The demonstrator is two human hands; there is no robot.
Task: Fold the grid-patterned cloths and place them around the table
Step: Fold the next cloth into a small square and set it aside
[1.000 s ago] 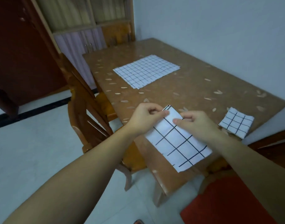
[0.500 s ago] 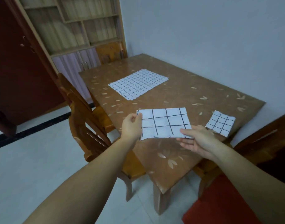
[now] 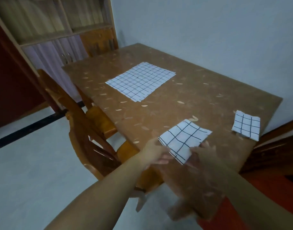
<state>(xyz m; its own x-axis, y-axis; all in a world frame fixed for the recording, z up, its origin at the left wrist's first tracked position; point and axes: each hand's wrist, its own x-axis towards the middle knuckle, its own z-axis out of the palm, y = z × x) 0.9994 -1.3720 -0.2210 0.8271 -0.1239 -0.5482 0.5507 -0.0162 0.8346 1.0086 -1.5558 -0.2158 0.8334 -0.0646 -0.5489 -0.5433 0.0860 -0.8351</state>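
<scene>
While both hands carry it just above the near corner of the counter (image 3: 208, 90), the folded cloth (image 3: 184, 138) looks about ready to be set down. Left hand (image 3: 154, 151) fingers pinch its left edge; right hand (image 3: 203, 153) is blurry, fingers seem tucked under it. Another folded one (image 3: 246, 125) sits by the right edge, probably a place setting, and a flat stack (image 3: 140, 81) waits mid-counter. Wooden chair (image 3: 86, 128), pale floor, bare wall.

text: nothing readable anywhere | labels/brands/numbers: none | folded cloth (image 3: 184, 138), second folded cloth (image 3: 246, 125) and flat stack of cloths (image 3: 140, 81): just black grid lines, no lettering | table (image 3: 208, 100): only leaf-like flecks
</scene>
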